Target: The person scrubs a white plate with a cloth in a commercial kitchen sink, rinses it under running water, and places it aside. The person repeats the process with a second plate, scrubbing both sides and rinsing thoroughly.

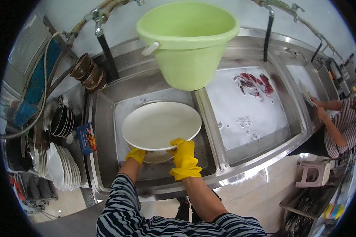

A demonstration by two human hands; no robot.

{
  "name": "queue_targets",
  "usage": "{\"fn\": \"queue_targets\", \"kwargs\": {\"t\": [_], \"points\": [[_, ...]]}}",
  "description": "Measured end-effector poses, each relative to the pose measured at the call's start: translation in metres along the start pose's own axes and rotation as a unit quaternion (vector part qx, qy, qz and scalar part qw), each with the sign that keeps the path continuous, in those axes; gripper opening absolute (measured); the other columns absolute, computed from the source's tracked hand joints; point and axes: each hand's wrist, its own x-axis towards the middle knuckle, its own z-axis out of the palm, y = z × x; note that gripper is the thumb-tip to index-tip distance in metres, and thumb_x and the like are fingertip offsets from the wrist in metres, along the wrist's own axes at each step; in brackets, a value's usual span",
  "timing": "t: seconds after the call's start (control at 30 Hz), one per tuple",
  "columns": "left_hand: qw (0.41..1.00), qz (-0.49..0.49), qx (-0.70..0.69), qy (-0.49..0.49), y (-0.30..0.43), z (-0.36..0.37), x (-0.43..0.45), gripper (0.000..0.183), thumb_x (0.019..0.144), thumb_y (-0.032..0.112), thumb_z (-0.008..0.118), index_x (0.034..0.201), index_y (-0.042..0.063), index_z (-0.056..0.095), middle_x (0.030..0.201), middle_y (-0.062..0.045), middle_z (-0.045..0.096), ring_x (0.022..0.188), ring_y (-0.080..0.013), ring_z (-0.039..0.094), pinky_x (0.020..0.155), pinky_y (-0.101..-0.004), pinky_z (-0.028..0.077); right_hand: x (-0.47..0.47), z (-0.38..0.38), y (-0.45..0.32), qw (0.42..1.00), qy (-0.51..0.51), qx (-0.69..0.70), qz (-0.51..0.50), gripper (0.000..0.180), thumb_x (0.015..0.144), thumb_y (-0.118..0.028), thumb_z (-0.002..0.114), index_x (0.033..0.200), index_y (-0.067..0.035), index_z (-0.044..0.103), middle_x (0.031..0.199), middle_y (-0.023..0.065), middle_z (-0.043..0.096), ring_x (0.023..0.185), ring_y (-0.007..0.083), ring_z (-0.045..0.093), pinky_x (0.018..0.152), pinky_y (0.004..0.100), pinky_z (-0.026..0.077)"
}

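A large white oval plate (161, 126) is held over the left basin of a stainless steel sink (221, 154). My right hand (184, 158), in a yellow rubber glove, grips its near right rim, thumb on top. My left hand (136, 155), also gloved in yellow, is at the near left edge; its fingers are mostly hidden beneath the plate. Below it, another dish (157, 157) shows partly in the basin. A light green bucket (191, 56) stands beyond the plate, over the basin divider. Whitish, sudsy water (246, 115) fills the right basin, with red and white cloth-like pieces (255, 84) in it.
On the left are stacked white plates (62, 169), black bowls (62, 121), brown pots (89, 72) and a blue packet (86, 138). Black hoses (106, 54) hang from taps behind. At the far right a person (338, 121) in stripes handles a dish; a plastic stool (313, 174) stands nearby.
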Motion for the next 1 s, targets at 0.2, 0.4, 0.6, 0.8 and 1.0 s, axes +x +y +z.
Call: {"fn": "queue_targets", "kwargs": {"t": [0.2,0.4,0.6,0.8,1.0], "points": [[0.981,-0.061,-0.158,-0.095,-0.026,-0.045,-0.026,0.036,0.079,0.015,0.071,0.111,0.003,0.059,0.096,-0.006,0.067,0.082,-0.0185,0.062,0.069,-0.0299,0.05,0.003,-0.003,0.006,1.0,-0.003,-0.025,0.008,0.017,0.075,-0.006,0.059,0.088,0.005,0.062,0.088,0.019,0.061,0.079,0.0316,0.063,0.064,0.0369,0.058],[0.827,-0.126,-0.543,0.064,-0.105,-0.072,-0.051,0.021,0.079,0.013,0.073,0.096,0.008,0.062,0.085,0.0,0.063,0.074,-0.0114,0.057,0.064,-0.0248,0.045,0.0,0.0,0.0,0.999,0.003,-0.043,0.003,0.025,0.071,-0.004,0.063,0.095,0.003,0.059,0.092,0.0194,0.06,0.082,0.0325,0.062,0.062,0.038,0.058],[0.749,-0.004,-0.635,0.189,-0.094,-0.121,-0.09,0.014,0.083,0.007,0.068,0.093,0.011,0.06,0.088,0.004,0.058,0.084,-0.0076,0.052,0.078,-0.0221,0.039,-0.005,0.001,0.005,0.998,0.005,-0.063,-0.012,0.039,0.069,-0.003,0.065,0.106,0.002,0.05,0.098,0.0188,0.058,0.084,0.0316,0.061,0.062,0.0386,0.057],[0.743,0.094,-0.639,0.177,-0.05,-0.161,-0.109,0.014,0.084,0.005,0.064,0.096,0.009,0.059,0.09,0.004,0.055,0.084,-0.0071,0.051,0.079,-0.0214,0.039,0.001,-0.001,0.023,0.994,-0.017,-0.107,-0.015,0.04,0.07,-0.005,0.064,0.107,0.001,0.05,0.099,0.018,0.057,0.084,0.0313,0.061,0.062,0.0374,0.056],[0.783,0.132,-0.593,0.13,0.007,-0.175,-0.113,0.026,0.076,0.009,0.073,0.096,0.009,0.058,0.091,0.004,0.052,0.083,-0.0076,0.047,0.077,-0.0203,0.036,0.007,-0.001,0.042,0.995,-0.028,-0.088,-0.03,0.037,0.069,-0.002,0.063,0.105,0.001,0.054,0.093,0.0158,0.059,0.077,0.0283,0.061,0.057,0.0355,0.054]]}}
